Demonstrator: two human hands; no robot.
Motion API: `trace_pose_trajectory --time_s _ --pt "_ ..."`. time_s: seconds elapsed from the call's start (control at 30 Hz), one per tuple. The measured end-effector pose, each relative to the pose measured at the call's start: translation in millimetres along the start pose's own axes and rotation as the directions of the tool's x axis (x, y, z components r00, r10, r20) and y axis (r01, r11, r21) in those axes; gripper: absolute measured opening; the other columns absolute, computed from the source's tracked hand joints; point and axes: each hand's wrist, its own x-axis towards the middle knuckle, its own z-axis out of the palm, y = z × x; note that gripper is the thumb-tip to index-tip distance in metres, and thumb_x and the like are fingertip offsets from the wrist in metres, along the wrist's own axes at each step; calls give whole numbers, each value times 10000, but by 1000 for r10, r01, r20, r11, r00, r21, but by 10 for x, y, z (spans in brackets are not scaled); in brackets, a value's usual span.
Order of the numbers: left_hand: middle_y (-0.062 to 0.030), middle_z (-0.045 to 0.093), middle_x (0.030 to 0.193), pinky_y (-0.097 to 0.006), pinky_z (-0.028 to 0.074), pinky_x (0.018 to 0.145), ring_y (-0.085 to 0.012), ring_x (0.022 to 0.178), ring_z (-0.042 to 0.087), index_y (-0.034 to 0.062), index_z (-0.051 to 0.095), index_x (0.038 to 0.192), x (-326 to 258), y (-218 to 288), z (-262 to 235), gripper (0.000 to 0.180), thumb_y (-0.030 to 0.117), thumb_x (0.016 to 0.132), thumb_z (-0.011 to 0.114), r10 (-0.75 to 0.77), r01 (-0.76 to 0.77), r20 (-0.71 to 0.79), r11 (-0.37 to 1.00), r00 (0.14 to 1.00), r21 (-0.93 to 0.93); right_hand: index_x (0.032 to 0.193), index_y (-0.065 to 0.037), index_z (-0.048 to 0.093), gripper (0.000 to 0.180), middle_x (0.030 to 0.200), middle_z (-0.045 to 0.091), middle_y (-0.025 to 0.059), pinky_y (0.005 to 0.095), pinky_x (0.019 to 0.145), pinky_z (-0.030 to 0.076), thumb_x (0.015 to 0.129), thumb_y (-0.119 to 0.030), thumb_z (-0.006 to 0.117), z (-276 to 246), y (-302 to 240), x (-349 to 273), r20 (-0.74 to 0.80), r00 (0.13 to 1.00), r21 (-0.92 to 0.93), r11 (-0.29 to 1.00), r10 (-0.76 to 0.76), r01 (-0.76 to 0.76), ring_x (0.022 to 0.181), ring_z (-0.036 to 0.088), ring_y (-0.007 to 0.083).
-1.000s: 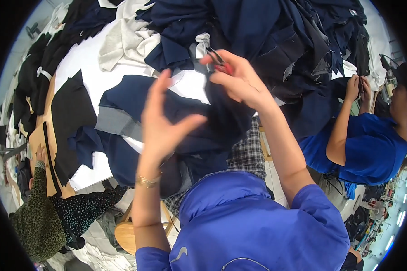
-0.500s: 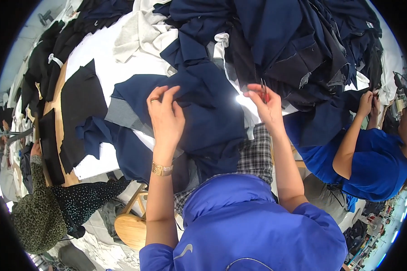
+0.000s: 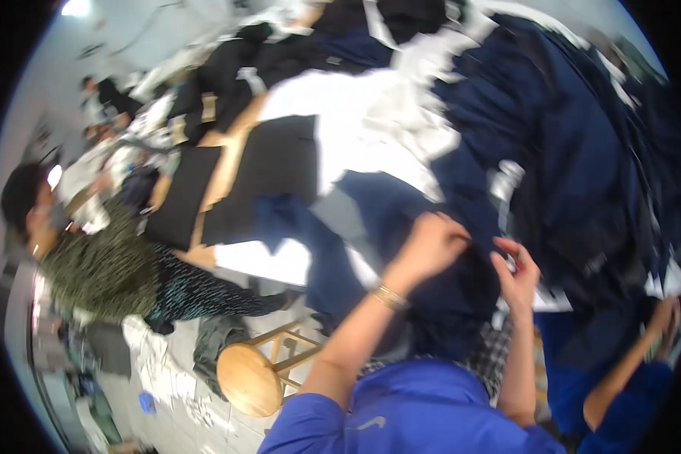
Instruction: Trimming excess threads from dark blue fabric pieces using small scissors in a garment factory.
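Navy cloth pieces (image 3: 390, 216) lie on the table in front of me, with a grey piece (image 3: 342, 216) among them. My left hand (image 3: 431, 250) is raised over the navy cloth, its fingers curled toward the thumb as in a pinch; anything between them is too blurred to make out. To its right, my right hand (image 3: 517, 278) is held up with thumb and fingers bent toward each other. The small red-handled thread snips seen in it earlier are mostly hidden by the fingers and blur. The two hands are apart.
A large heap of navy garments (image 3: 552, 144) covers the right side. White cloth (image 3: 408, 113) and black panels (image 3: 276, 174) lie farther left on the table. A wooden stool (image 3: 250, 378) stands at lower left. A person (image 3: 102, 272) is at the left, and another person's arm (image 3: 628, 367) at the right.
The view has swung to the left, so the scene sits farther right and blurs. My hands have come closer together, and the left fingers have gone from spread to curled.
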Motion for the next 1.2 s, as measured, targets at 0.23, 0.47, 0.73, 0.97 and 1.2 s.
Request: trace_pose_trajectory --time_s 0.23,0.47,0.73,0.97,1.2 --pt "-65 538 721 -359 393 852 -241 776 531 41 645 816 -132 610 -164 101 90 732 667 8 -2 34 986 999 -169 959 32 592 175 875 606 32 210 741 424 807 -35 646 20 -477 79 163 984 122 991 -76 56 793 547 83" --pt "-80 537 905 -367 398 887 -288 1043 509 60 633 840 -357 711 -121 167 60 696 716 41 11 -465 994 884 107 837 16 589 72 718 555 32 194 558 374 799 -19 639 187 -708 32 99 979 -163 968 -175 190 624 476 63" --pt "-5 577 872 -200 424 674 -49 738 500 -30 524 1182 -645 661 -15 325 202 958 484 -462 284 -148 735 875 -616 850 8 583 97 767 559 112 275 535 410 766 34 623 435 -929 -150 149 917 -266 878 -370 397 613 535 214" --pt "50 590 779 -152 366 536 -4 657 515 78 587 1017 -718 566 11 174 221 924 553 -613 188 85 105 785 -977 966 34 613 155 757 596 52 213 519 377 820 24 562 562 -640 -347 321 943 -20 995 -83 95 574 504 100" --pt "61 575 813 -163 386 621 -5 721 472 7 610 1046 -754 474 -35 225 187 930 542 -501 228 -117 574 857 -786 1014 28 622 183 920 631 54 141 527 346 842 1 570 478 -789 -291 206 979 203 978 1 -43 641 519 27"
